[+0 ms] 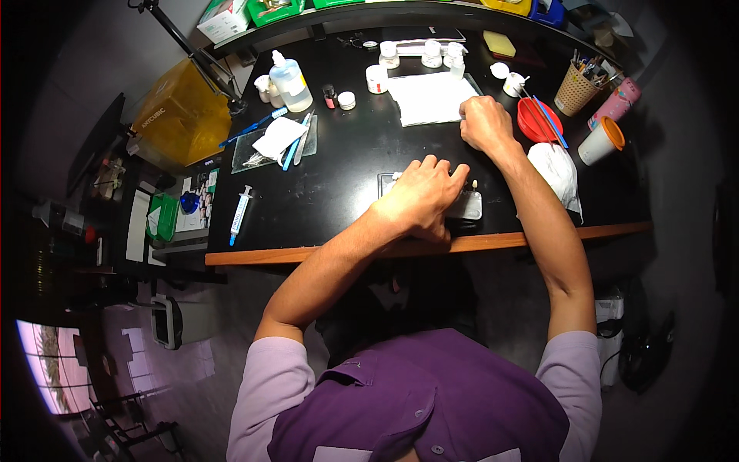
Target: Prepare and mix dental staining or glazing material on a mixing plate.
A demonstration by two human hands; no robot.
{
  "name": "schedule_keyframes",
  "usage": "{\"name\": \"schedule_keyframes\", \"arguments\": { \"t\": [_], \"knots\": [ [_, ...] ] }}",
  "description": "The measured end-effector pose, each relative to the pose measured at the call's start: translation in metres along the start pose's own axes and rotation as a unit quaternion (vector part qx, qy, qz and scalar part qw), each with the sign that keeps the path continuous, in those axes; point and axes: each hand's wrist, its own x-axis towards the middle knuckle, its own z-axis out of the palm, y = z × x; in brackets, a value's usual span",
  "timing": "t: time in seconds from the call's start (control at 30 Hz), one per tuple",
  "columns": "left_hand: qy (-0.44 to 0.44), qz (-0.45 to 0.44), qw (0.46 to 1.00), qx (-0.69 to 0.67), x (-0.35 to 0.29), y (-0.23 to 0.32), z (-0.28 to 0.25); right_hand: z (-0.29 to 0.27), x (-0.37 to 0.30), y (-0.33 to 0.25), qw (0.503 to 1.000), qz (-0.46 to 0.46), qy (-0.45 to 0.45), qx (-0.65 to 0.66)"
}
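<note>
My left hand [419, 196] lies palm down, fingers spread, over a small dark case near the table's front edge, hiding most of it. Beside its fingers, the case's clear end [469, 205] shows, with a tiny cream piece [475, 184] standing by it. My right hand [487, 125] is farther off, its fingers curled closed at the right edge of folded white paper towels [431, 98]. Whatever those fingers pinch is hidden. Right of that hand sits a red bowl [531, 127] with thin sticks or brushes across it.
White jars [376, 79] line the back. At left are a squeeze bottle [291, 85], a glass slab [242, 146] with tools, and a syringe [241, 215]. A brush-filled holder [577, 88], an orange-lidded cup [599, 145] and crumpled tissue [556, 173] stand at right.
</note>
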Motion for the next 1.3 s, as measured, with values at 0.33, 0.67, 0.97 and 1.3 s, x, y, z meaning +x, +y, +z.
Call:
{"name": "schedule_keyframes", "arguments": {
  "t": [0.33, 0.67, 0.97, 1.3],
  "knots": [
    [-0.059, -0.018, 0.994, -0.086, 0.005, -0.005, -0.017, -0.038, -0.031, 0.003, 0.987, 0.019, 0.077, 0.138],
    [-0.094, -0.035, 0.988, -0.117, 0.014, -0.009, -0.028, -0.076, -0.125, -0.001, 0.95, 0.003, 0.153, 0.271],
    [-0.067, -0.026, 0.993, -0.098, 0.013, -0.039, -0.059, -0.096, -0.172, -0.006, 0.944, 0.039, 0.146, 0.294],
    [-0.057, -0.132, 0.987, -0.071, -0.004, -0.129, -0.065, -0.107, -0.21, -0.03, 0.915, 0.026, 0.123, 0.383]
  ]
}}
